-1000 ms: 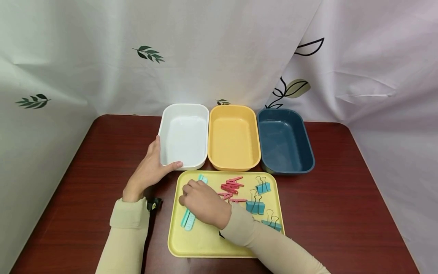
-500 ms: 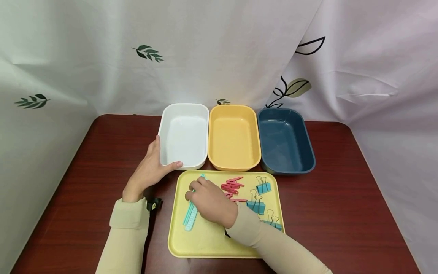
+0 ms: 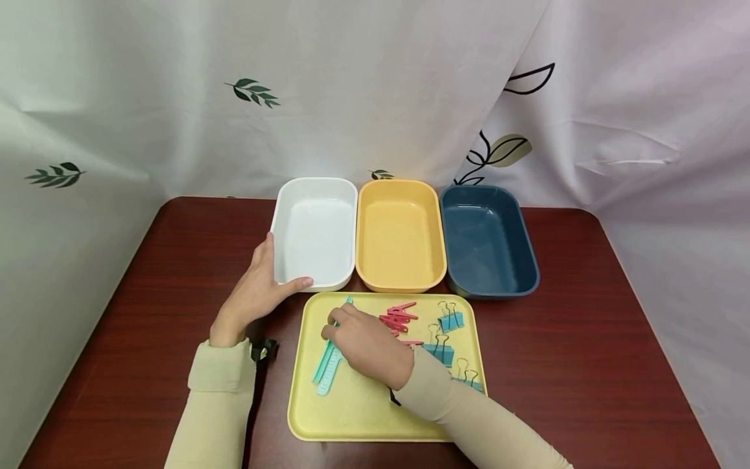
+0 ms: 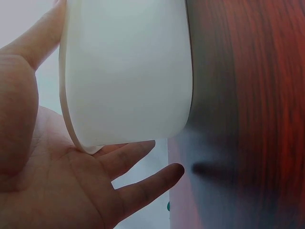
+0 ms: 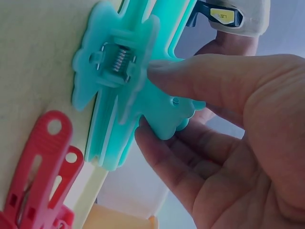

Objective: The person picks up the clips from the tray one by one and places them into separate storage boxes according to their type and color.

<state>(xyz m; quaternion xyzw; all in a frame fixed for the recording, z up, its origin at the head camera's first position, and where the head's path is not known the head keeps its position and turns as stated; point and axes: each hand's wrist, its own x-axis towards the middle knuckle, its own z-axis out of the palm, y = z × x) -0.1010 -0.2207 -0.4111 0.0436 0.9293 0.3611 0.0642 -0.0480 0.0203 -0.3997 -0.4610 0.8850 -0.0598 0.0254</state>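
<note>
My left hand [image 3: 252,296] rests at the near left corner of a white bin [image 3: 316,238], thumb along the front rim and fingers by the left side. Its fingers look straight and spread in the left wrist view, where the bin's pale outer wall [image 4: 128,86] shows. Over the yellow tray [image 3: 346,417], my right hand [image 3: 369,345] pinches a teal bag clip [image 5: 167,114] by its scalloped handle. Another teal bag clip [image 5: 88,67], with a metal spring, lies right against it on the tray. From above, the hand hides much of both.
Red clothespins [image 3: 398,319] lie in a small heap mid-tray, partly behind my right hand. Blue binder clips [image 3: 438,354] line the tray's right side. A yellow bin [image 3: 401,238] and a dark blue bin [image 3: 489,244] stand beside the white one, against a curtain [image 3: 375,85].
My right hand has shifted a little to the right over the tray, and the teal bag clips under it have changed their tilt. The left hand stays at the white bin.
</note>
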